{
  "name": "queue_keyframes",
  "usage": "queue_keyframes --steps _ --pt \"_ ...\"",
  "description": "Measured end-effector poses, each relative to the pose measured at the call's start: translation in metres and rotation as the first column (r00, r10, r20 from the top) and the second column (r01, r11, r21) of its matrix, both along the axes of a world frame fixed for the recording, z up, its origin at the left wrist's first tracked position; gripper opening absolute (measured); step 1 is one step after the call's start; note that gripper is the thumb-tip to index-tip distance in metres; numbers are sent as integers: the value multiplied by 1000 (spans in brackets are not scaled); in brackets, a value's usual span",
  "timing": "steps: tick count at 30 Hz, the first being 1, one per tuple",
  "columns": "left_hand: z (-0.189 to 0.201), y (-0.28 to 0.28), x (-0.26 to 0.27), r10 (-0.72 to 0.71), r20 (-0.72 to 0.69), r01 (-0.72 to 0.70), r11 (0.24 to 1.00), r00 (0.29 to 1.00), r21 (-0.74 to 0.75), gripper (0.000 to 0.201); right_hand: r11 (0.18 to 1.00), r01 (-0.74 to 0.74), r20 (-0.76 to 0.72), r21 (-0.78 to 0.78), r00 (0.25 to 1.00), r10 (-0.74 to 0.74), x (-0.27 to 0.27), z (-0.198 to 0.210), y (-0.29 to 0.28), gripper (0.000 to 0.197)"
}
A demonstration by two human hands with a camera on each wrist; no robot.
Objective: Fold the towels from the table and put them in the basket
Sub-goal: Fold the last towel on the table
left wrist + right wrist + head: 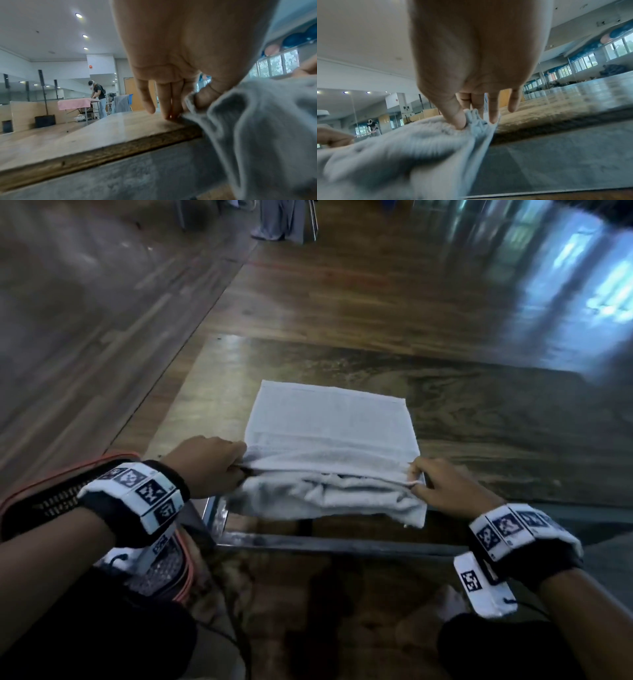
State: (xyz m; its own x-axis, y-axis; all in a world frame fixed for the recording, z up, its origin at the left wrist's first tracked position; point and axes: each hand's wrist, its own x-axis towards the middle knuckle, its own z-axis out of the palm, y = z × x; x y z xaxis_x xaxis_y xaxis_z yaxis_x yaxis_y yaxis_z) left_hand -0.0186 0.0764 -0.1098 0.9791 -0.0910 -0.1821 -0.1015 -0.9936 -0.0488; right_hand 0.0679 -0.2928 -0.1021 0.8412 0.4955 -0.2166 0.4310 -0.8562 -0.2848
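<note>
Lying on the table at its near edge, the towel is hanging partly over the front. Left hand is pinching the towel's left side; right hand is pinching its right side. Basket is sitting beside the left wrist.

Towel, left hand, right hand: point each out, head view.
towel (329,416), head view, flat upper layer lying on the table.
left hand (209,465), head view, back of the hand gripping the towel's left edge.
right hand (445,486), head view, back of the hand pinching the right edge.
</note>
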Motion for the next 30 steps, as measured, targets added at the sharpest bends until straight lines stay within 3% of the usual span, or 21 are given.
queue_keyframes --steps 3,5,7,10,13,18,23,26,28,30 --pt "21 3 -12 89 8 -86 977 996 -194 23 1000 -17 -54 14 998 18 -17 7 -8 9" --pt "33 5 -9 182 154 -110 915 971 -388 22 993 45 -4 108 999 -45 -17 12 -9 8" --pt "37 5 -2 209 258 -78 895 943 -439 17 973 86 102 212 989 -110 -11 16 -8 5" --pt "28 2 10 165 242 -74 936 956 -345 6 945 121 234 303 952 -197 3 15 -2 9" --pt "12 2 22 106 213 -54 970 971 -237 14 942 179 265 285 930 -257 17 8 2 8" --pt "0 3 22 -16 69 26 989 998 -145 20 992 125 76 2 989 -125 30 -7 0 6" --pt "11 5 8 -134 -17 132 987 991 -88 22 997 39 22 -64 999 -38 22 -5 -15 12" --pt "23 2 5 -122 -81 112 987 989 -116 21 998 52 -22 29 998 -52 20 6 -19 20" --pt "34 2 7 -106 -21 96 956 994 -277 20 970 119 -7 211 993 -120 22 17 -17 18" --pt "48 2 10 -67 115 114 867 991 -484 26 882 183 24 435 976 -215 26 30 -14 17"
